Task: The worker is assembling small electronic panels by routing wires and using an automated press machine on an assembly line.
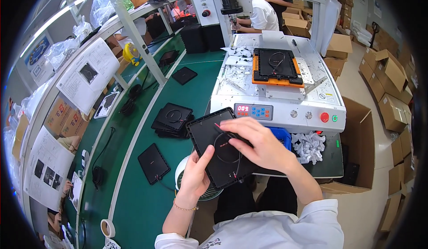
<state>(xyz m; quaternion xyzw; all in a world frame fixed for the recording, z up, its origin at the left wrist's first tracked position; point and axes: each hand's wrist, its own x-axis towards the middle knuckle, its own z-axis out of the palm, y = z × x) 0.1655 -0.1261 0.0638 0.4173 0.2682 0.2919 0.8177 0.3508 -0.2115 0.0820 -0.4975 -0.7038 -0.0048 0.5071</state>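
In front of me a black rectangular plastic panel (216, 164) is tilted, its left edge gripped by my left hand (195, 171), with the thumb on its face. A thin wire (239, 162) loops across the panel, and a short pinkish-red end shows near the top. Over the panel's upper right, my right hand (256, 142) is closed on the wire, fingertips beside that red end; the exact pinch is partly hidden. Left of the panel lies a stack of similar black panels (171, 117), the top one with a coiled wire. Nearer me is a single black panel (154, 163).
A white bench machine (278, 108) with buttons stands ahead right, bearing an orange fixture (263, 80) with a black panel in it. Crumpled white paper (308, 147) sits beside a blue bin (281, 135). A tape roll (107, 228) lies near left; cardboard boxes (392, 77) line the right.
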